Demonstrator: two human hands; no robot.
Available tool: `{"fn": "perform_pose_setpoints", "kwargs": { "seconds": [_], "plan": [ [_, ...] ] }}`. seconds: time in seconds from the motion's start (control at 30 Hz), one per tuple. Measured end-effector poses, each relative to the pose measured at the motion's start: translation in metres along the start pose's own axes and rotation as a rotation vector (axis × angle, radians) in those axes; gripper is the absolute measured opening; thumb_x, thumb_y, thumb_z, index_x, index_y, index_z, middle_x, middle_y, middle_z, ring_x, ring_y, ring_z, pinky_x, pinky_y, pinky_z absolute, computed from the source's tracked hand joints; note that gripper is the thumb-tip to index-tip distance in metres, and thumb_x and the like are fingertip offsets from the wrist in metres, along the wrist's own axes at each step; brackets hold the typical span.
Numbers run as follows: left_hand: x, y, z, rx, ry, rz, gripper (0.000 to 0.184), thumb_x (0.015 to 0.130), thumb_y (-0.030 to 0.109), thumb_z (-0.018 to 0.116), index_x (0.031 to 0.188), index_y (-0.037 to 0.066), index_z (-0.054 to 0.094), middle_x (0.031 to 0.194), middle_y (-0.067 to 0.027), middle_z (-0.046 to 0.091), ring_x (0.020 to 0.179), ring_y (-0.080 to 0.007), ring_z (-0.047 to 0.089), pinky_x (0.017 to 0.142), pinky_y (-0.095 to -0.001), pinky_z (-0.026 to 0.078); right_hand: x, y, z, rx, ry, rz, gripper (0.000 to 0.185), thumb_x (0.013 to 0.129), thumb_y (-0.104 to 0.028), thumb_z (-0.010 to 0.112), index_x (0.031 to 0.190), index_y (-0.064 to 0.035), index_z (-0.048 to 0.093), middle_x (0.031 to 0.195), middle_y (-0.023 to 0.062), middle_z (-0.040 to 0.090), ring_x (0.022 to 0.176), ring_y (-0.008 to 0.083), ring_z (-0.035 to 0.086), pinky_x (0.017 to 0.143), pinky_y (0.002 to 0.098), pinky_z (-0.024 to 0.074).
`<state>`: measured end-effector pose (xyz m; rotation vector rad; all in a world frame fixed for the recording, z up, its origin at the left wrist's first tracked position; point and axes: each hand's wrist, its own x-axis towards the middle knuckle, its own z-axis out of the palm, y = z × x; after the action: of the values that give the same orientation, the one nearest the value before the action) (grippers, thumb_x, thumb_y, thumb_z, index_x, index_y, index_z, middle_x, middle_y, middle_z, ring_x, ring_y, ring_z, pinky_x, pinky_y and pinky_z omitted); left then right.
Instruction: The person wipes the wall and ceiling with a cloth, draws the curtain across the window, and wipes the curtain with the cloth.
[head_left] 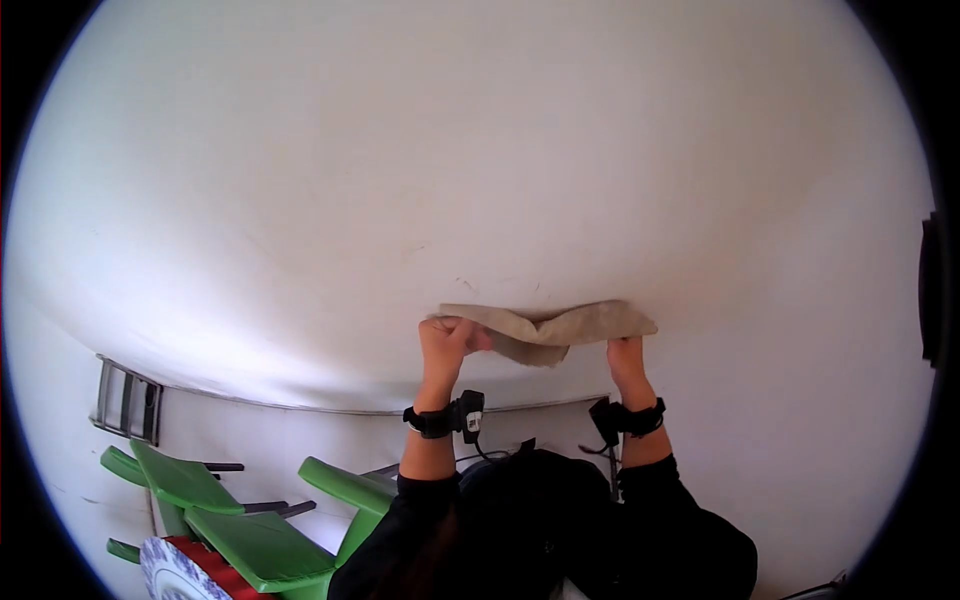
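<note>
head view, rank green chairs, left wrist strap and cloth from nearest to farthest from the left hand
1. Cloth: its left end is in the left hand.
2. Left wrist strap: on the same arm, below the hand in the picture.
3. Green chairs: at lower left, clear of the arm's wrist.

white-walled room (560, 150), green chairs (265, 545)

Left hand (446, 346) and right hand (627, 362) grip opposite ends of creased tan cloth (595, 322), white wall (480, 150) ahead; green chairs (260, 545) off left.
</note>
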<state>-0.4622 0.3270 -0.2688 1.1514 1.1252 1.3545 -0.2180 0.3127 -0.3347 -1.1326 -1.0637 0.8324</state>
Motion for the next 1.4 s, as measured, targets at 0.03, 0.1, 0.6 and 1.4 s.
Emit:
{"fn": "perform_pose_setpoints", "kwargs": {
  "seconds": [0.03,0.1,0.6,1.4],
  "plan": [
    [0.002,0.005,-0.003,0.016,-0.004,-0.003,0.025,0.078,0.006,0.046,0.06,-0.006,0.06,0.052,-0.0103,0.058,0.047,-0.0135,0.057,0.042,-0.0215,0.042,0.002,-0.008,0.003,-0.2,-0.004,-0.171,0.022,0.084,-0.004,0.044,0.104,0.0011,0.049,0.101,0.0116,0.054,0.089,0.0194,0.053,0.078,0.0317,0.0429],
    [0.002,0.013,-0.007,0.07,0.043,0.127,0.025,0.077,0.004,0.045,0.06,-0.007,0.059,0.053,-0.0114,0.058,0.046,-0.0147,0.057,0.043,-0.0229,0.045,-0.002,-0.043,0.013,-0.055,-0.043,-0.113,0.023,0.082,-0.004,0.046,0.104,0.0004,0.05,0.101,0.0114,0.055,0.093,0.0205,0.051,0.082,0.0316,0.0396],
    [0.002,-0.01,-0.012,-0.013,0.015,0.016,0.029,0.081,0.015,0.05,0.065,-0.007,0.059,0.058,-0.0097,0.058,0.053,-0.015,0.056,0.052,-0.024,0.047,0.0,-0.048,0.044,-0.15,-0.415,0.002,0.028,0.076,-0.011,0.059,0.101,-0.002,0.052,0.088,0.007,0.06,0.085,0.0205,0.057,0.07,0.0323,0.046],
    [-0.02,0.0,0.019,0.825,0.043,0.494,0.058,0.075,0.011,0.056,0.126,0.0,0.031,0.075,-0.0128,0.061,0.07,-0.0278,0.06,0.065,-0.0342,0.046,-0.015,-0.08,0.057,-0.136,-0.1,-0.421,0.021,0.084,-0.017,0.052,0.096,-0.0008,0.056,0.088,0.0058,0.057,0.08,0.0183,0.053,0.073,0.0284,0.0408]
  ]
}}
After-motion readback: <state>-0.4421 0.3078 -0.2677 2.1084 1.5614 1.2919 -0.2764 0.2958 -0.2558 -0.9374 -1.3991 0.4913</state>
